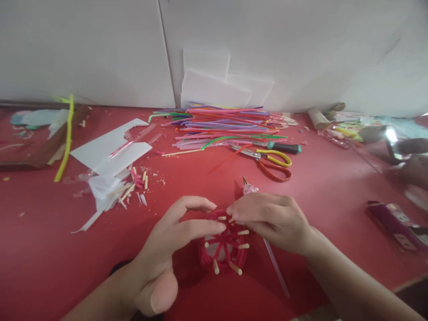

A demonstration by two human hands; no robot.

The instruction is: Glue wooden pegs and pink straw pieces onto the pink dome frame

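A small round red woven piece (224,243) rests on the table in front of me. It looks made of fuzzy pipe cleaners, with several short wooden sticks poking up around its ring and red strands crossing its middle. My left hand (180,236) reaches over its left side, fingers stretched out, thumb apart, fingertips touching the far rim and the top. At the far right of the ring, my right hand (270,216) pinches the rim by a stick; its fingertips partly cover that spot. Behind and below the right hand lies a pink-topped glue gun or pen-like tool (249,187), mostly hidden, and a thin translucent stick (277,269).
Scissors (274,158) with yellow and red handles and a dark-handled tool (284,147) lie beyond my hands. Colourful pipe cleaners (227,125) are heaped by the wall. White card (112,149) and scraps (107,191) lie left; a purple box (397,225) and another person's hand (416,171) are right.
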